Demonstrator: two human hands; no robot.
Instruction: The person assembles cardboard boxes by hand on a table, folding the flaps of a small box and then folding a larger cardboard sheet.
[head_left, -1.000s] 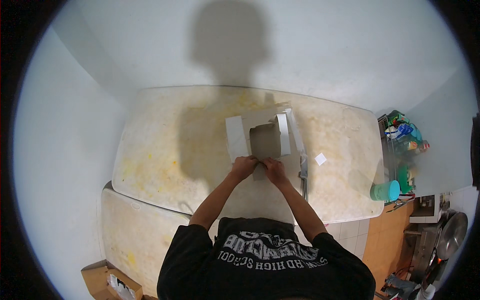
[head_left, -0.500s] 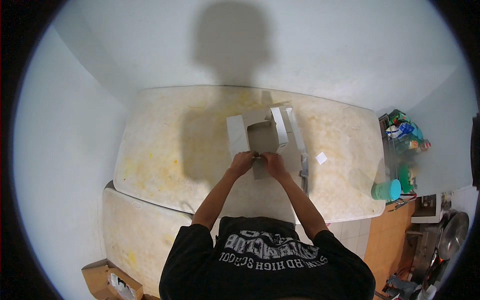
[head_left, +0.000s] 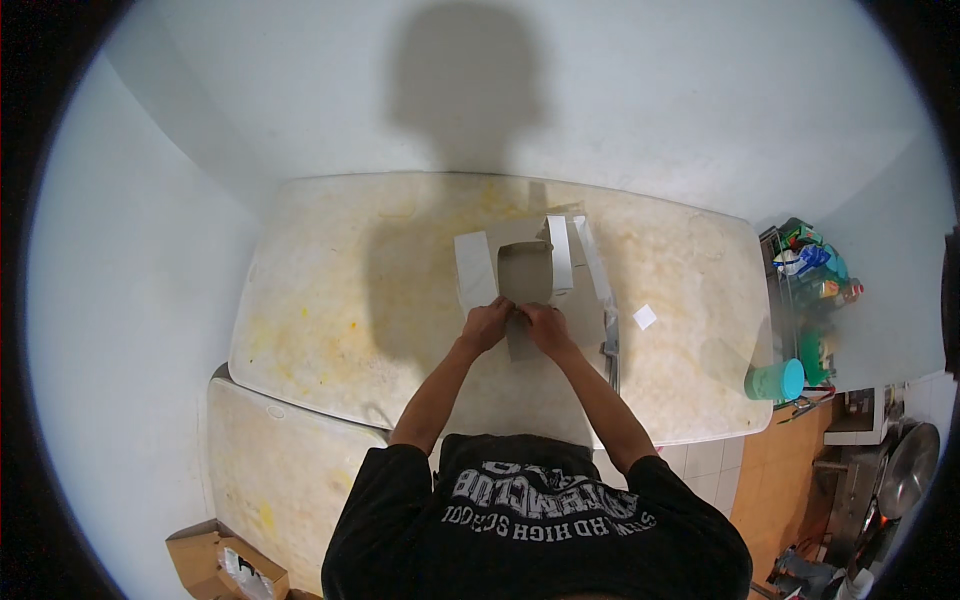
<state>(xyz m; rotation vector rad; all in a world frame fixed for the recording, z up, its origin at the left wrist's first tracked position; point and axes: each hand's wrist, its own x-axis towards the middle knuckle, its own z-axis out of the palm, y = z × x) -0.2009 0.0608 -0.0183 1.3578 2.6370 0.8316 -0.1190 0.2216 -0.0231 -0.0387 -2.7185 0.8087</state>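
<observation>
We see little change since a moment ago: both hands stay together at the near edge of the grey cardboard box [head_left: 525,275], which still sits open in the middle of the stained table [head_left: 330,300], though the flaps look pushed a bit more upright. The left hand [head_left: 487,325] and right hand [head_left: 545,325] pinch the box's near flap, fingers closed on it, knuckles almost touching. We count one box, two hands, one small white paper scrap [head_left: 645,317] lying apart to the right, one teal cup [head_left: 777,381] at the table's right edge, and one brown carton [head_left: 220,565] on the floor.
</observation>
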